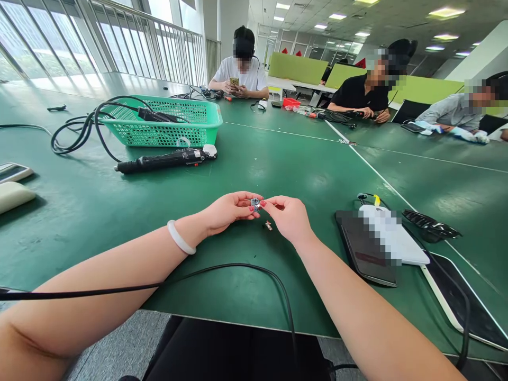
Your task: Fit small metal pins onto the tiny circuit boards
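Observation:
Over the green table, my left hand (232, 211) pinches a small grey-silver part with dark openings (254, 203), its exact kind too small to make out. My right hand (289, 216) meets it from the right, thumb and forefinger pressed together at the part's edge. Whether a separate tiny piece sits in that right pinch is hidden. A small copper-coloured metal piece (269, 226) lies on the table just below my right fingertips. Beyond my hands a black electric screwdriver (166, 160) lies on its side.
A green plastic basket (166, 138) with black cable stands behind the screwdriver. At right lie a dark phone-like slab (363, 254), a white device (408, 248), a tablet (468, 301) and a black clip (431, 225). A black cable (238, 264) crosses my left forearm. Several people sit across the table.

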Available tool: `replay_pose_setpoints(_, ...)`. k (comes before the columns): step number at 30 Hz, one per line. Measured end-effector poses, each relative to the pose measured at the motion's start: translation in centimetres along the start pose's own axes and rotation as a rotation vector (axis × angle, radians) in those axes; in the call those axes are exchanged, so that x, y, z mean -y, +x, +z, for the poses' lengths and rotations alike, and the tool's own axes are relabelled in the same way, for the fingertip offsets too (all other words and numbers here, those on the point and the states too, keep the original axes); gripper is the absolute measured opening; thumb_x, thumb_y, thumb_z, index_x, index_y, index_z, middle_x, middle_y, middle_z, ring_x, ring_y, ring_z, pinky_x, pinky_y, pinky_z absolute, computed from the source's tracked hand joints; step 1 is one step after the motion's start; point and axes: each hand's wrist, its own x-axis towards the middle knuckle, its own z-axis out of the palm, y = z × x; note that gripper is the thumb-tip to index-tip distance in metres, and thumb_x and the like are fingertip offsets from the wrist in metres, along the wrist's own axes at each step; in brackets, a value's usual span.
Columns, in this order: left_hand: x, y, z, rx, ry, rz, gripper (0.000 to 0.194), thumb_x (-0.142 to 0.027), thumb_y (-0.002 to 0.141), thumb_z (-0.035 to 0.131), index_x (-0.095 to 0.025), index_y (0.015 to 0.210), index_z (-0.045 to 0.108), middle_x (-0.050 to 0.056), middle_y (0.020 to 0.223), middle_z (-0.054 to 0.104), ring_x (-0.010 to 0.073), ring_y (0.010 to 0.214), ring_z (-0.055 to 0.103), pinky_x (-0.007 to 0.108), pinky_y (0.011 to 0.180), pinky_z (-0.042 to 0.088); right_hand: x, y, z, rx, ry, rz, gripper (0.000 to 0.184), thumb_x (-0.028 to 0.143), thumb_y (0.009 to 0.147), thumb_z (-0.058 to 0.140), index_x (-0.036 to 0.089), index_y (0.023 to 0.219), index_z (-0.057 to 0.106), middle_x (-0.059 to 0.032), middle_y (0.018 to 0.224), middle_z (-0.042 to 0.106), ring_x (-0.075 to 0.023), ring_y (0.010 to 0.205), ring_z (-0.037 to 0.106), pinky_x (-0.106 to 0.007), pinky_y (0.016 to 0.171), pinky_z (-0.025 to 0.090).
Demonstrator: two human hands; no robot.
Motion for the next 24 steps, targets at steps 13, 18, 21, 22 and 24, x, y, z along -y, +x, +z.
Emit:
replay_pose_setpoints(13, -0.13, -0.07, 0.25, 0.048, 0.077, 0.076, 0.037, 0.003, 0.072, 0.053, -0.011, 0.104, 0.064, 0.005, 0.093, 0.068, 0.0089, 0.074, 0.063, 0.031, 0.085, 0.048, -0.14, -0.25, 0.11, -0.064, -0.238, -0.289, 0.020, 0.028, 0.082, 0.055, 0.020, 0.070, 0.068, -0.0019, 0.075, 0.066, -0.0132, 0.065, 0.055, -0.026, 0.061, 0.040)
replay_pose_setpoints(18, -0.40, -0.22, 0.43, 0.035, 0.146, 0.070, 0.038, 0.003, 0.074, 0.050, -0.011, 0.106, 0.064, 0.004, 0.091, 0.070, 0.0076, 0.072, 0.062, 0.031, 0.086, 0.048, -0.10, -0.31, 0.06, -0.052, -0.265, -0.289, 0.020, 0.027, 0.083, 0.054, 0.020, 0.070, 0.067, -0.0016, 0.074, 0.065, -0.0127, 0.064, 0.054, -0.026, 0.060, 0.039)
replay_pose_setpoints(21, -0.36, -0.16, 0.44, 0.026, 0.174, 0.083, 0.039, 0.003, 0.074, 0.050, -0.012, 0.107, 0.064, 0.004, 0.093, 0.070, 0.0083, 0.075, 0.063, 0.031, 0.087, 0.049, -0.13, -0.27, 0.03, -0.059, -0.271, -0.285, 0.020, 0.027, 0.083, 0.054, 0.020, 0.070, 0.067, -0.0018, 0.074, 0.065, -0.0128, 0.064, 0.053, -0.026, 0.059, 0.038)
replay_pose_setpoints(22, -0.33, -0.13, 0.42, 0.022, 0.180, 0.087, 0.039, 0.002, 0.074, 0.050, -0.012, 0.108, 0.064, 0.004, 0.094, 0.070, 0.0084, 0.075, 0.063, 0.031, 0.087, 0.049, -0.16, -0.23, 0.03, -0.064, -0.269, -0.283, 0.020, 0.028, 0.083, 0.054, 0.020, 0.070, 0.068, -0.0018, 0.073, 0.065, -0.0127, 0.063, 0.053, -0.026, 0.059, 0.038)
replay_pose_setpoints(24, -0.26, -0.08, 0.39, 0.012, 0.185, 0.089, 0.039, 0.002, 0.075, 0.050, -0.012, 0.108, 0.064, 0.004, 0.093, 0.070, 0.0083, 0.075, 0.063, 0.030, 0.086, 0.050, -0.24, -0.14, 0.06, -0.071, -0.259, -0.274, 0.020, 0.029, 0.082, 0.055, 0.020, 0.069, 0.068, -0.0016, 0.071, 0.064, -0.0123, 0.060, 0.052, -0.026, 0.057, 0.038)
